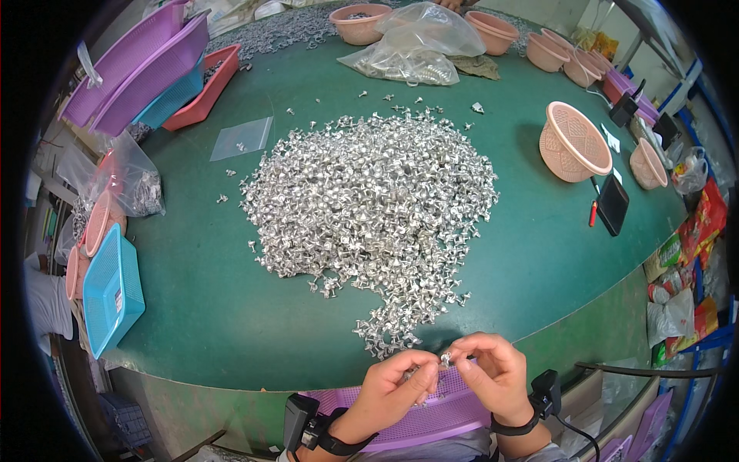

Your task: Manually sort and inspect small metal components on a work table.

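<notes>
A green table (192,308) fills most of the view, in a crowded workroom. In its middle lies one wide heap of metal pieces (377,200), with a narrow tail of pieces that comes toward the person. The right hand (493,377) pinches one small metal piece (446,359) between thumb and forefinger, above the near edge of the table. The left hand (400,385) has its fingers curled, their tips close beside this piece; what lies inside them I cannot tell well. Under both hands is one purple basket (454,416), where a few pieces seem to show.

As I judge, little is done: nearly all the pieces lie on the table, and only a few are at the hands.

Counting: the heap pieces are too many to count. Near the right edge stand two pink baskets (577,142), one black tablet (613,206) and one red pen (593,214); at the left, one blue basket (104,300).
</notes>
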`<state>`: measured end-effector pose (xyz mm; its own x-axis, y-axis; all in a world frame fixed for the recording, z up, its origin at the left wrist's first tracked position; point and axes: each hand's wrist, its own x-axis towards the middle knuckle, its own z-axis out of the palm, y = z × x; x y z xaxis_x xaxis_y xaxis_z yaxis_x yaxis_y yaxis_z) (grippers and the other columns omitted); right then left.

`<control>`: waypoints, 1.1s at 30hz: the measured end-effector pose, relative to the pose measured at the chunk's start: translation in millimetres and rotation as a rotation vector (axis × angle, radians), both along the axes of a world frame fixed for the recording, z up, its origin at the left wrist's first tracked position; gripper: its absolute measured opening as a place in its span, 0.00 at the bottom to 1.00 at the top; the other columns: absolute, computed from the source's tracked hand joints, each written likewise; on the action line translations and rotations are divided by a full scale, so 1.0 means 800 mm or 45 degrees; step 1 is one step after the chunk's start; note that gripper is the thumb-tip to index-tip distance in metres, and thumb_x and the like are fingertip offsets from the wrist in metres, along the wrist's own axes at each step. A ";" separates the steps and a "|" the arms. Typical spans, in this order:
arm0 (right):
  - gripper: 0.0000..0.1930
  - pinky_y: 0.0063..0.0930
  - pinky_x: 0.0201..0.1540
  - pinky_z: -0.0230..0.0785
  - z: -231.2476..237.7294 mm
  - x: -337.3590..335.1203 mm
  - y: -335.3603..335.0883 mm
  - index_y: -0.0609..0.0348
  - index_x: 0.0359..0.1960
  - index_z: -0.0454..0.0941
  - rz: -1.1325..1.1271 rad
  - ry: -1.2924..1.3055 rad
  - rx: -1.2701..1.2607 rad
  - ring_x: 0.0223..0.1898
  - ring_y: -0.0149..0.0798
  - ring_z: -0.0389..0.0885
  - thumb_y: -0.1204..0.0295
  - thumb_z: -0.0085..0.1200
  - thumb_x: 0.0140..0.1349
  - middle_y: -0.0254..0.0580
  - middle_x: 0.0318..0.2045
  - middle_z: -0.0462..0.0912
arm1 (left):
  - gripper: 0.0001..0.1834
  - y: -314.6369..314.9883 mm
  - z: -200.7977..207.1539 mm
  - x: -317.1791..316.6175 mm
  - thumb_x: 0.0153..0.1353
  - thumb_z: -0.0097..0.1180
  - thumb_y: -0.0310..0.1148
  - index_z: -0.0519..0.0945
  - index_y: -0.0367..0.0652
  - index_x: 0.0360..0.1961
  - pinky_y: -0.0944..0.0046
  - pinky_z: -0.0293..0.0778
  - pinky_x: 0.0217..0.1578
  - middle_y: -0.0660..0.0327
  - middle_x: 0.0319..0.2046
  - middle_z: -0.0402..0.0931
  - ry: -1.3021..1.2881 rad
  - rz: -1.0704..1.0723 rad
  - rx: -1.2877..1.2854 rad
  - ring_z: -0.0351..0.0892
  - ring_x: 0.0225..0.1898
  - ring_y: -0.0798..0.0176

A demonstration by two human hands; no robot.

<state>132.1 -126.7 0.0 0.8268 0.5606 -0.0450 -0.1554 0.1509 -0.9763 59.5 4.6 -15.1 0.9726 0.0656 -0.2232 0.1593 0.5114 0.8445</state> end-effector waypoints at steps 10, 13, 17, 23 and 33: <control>0.07 0.21 0.35 0.62 -0.005 0.007 -0.002 0.65 0.32 0.72 0.095 -0.233 -0.133 0.31 0.31 0.71 0.81 0.48 0.49 0.42 0.30 0.74 | 0.12 0.004 0.004 0.001 0.58 0.39 0.33 0.71 0.35 0.32 0.80 0.60 0.19 0.66 0.19 0.66 0.090 -0.086 -0.021 0.62 0.19 0.78; 0.07 0.21 0.35 0.62 -0.004 0.006 -0.001 0.65 0.31 0.72 0.094 -0.191 -0.105 0.32 0.31 0.71 0.81 0.48 0.49 0.42 0.29 0.74 | 0.13 0.004 0.004 0.001 0.59 0.38 0.34 0.71 0.35 0.32 0.80 0.60 0.19 0.66 0.19 0.66 0.131 -0.096 -0.019 0.61 0.18 0.78; 0.06 0.22 0.35 0.63 -0.004 0.007 -0.001 0.65 0.31 0.72 0.111 -0.184 -0.095 0.32 0.32 0.71 0.81 0.48 0.49 0.42 0.29 0.74 | 0.14 0.004 0.005 0.002 0.60 0.37 0.35 0.71 0.35 0.31 0.80 0.60 0.19 0.66 0.19 0.66 0.172 -0.099 -0.060 0.62 0.19 0.78; 0.06 0.22 0.36 0.62 -0.003 0.005 -0.001 0.65 0.31 0.72 0.142 -0.137 -0.081 0.33 0.32 0.71 0.81 0.48 0.50 0.43 0.30 0.73 | 0.17 0.002 0.011 0.003 0.60 0.34 0.38 0.70 0.35 0.27 0.79 0.55 0.15 0.63 0.18 0.66 0.241 -0.097 -0.065 0.62 0.18 0.75; 0.08 0.21 0.39 0.60 0.001 -0.003 -0.006 0.67 0.35 0.70 0.175 0.130 0.019 0.36 0.30 0.70 0.81 0.45 0.53 0.42 0.33 0.73 | 0.18 0.001 0.017 0.000 0.60 0.33 0.38 0.69 0.35 0.24 0.78 0.52 0.12 0.60 0.17 0.67 0.376 -0.105 -0.119 0.64 0.16 0.73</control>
<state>129.7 -131.8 0.5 0.7337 0.6696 -0.1155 -0.2739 0.1358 -0.9521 59.6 5.3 -1.4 0.8661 -0.0452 -0.4979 0.4348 0.5597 0.7055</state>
